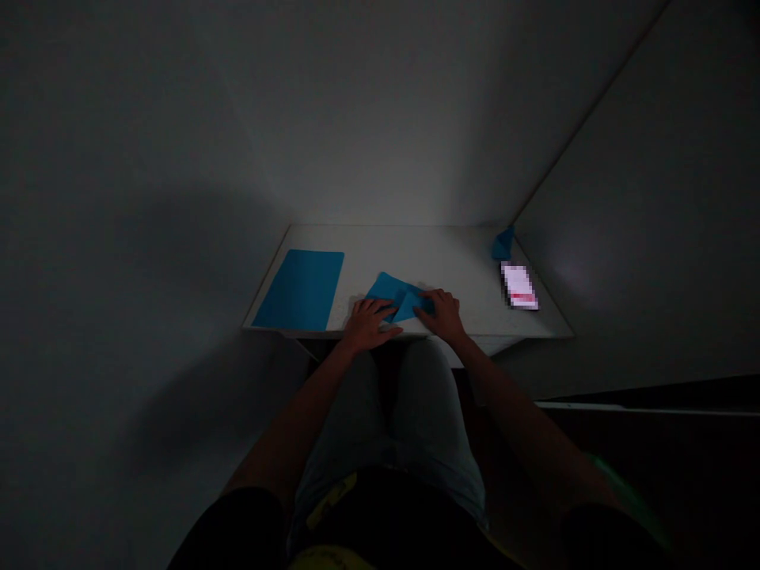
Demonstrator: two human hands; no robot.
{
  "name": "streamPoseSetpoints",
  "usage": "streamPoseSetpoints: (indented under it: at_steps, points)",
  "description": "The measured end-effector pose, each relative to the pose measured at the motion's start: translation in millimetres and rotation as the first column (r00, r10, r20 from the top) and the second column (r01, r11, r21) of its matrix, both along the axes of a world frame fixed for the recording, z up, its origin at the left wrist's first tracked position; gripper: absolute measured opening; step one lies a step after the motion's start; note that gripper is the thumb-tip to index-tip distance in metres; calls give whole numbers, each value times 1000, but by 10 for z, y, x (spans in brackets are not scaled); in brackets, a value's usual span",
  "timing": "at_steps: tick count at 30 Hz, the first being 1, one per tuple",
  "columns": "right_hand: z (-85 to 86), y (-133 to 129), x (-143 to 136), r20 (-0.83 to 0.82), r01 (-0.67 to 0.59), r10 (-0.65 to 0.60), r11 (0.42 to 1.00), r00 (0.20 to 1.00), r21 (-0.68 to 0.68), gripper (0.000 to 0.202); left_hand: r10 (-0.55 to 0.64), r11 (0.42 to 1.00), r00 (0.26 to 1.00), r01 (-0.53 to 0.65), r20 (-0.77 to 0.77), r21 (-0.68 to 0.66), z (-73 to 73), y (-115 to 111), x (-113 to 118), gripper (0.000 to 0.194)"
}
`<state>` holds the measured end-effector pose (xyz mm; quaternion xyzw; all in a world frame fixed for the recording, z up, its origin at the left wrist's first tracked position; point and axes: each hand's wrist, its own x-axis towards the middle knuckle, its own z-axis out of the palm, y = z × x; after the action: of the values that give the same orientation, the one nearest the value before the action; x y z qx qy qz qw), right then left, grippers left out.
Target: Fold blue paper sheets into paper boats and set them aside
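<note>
A folded sheet of blue paper (385, 285) lies near the front edge of the white table, with a pointed flap turned over at its middle. My left hand (366, 323) rests on the paper's left part, its fingers stretched out flat and its thumb apart, towards the table edge. At the right end, my right hand (444, 313) has its fingers curled on the paper, with thumb and forefinger holding its edge. Both hands cover parts of the paper, so some of the folds are hidden.
A flat blue sheet (302, 289) lies on the left of the white table (427, 245). At the back right corner stands a folded blue paper piece (503, 244), with a lit phone (519, 286) in front of it. Walls rise behind and to the right.
</note>
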<state>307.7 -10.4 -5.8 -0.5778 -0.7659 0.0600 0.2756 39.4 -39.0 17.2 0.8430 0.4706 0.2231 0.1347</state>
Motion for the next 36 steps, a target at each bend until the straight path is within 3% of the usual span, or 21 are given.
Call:
streamPoseSetpoints:
  at_steps: [3,8,12,16,23,26,29,32,36]
  points:
    - [45,-36,-111,43,-1,0,1000,999,21,44,4,1000,1000,-4,7,-9,5,5,-1,50]
    - [96,-113,-114,133,-161,165,986,977,-40,34,10,1000,999,-10,31,-6,-8,-4,13,59]
    - [59,-125,-37,99,-116,117,993,988,-20,36,-35,999,998,35,45,7,-31,-17,-6,68]
    - [30,-110,55,84,-75,76,997,994,-21,37,-112,993,993,113,24,-33,-56,-15,-53,55]
    - [17,-118,103,100,-123,128,991,987,-56,36,-185,973,980,193,75,-124,15,-23,-184,37]
    - [29,-148,77,87,-136,137,990,987,-21,37,-110,989,989,119,98,-91,74,11,-198,28]
    - [55,-174,52,91,-135,135,991,987,-8,41,126,992,977,-129,175,9,84,70,-89,40]
    - [90,-190,34,119,-134,135,991,984,-14,45,328,939,919,-342,216,27,41,93,125,53]
    - [137,-206,11,144,-110,112,994,983,-24,49,274,961,956,-276,108,3,-32,9,401,26]
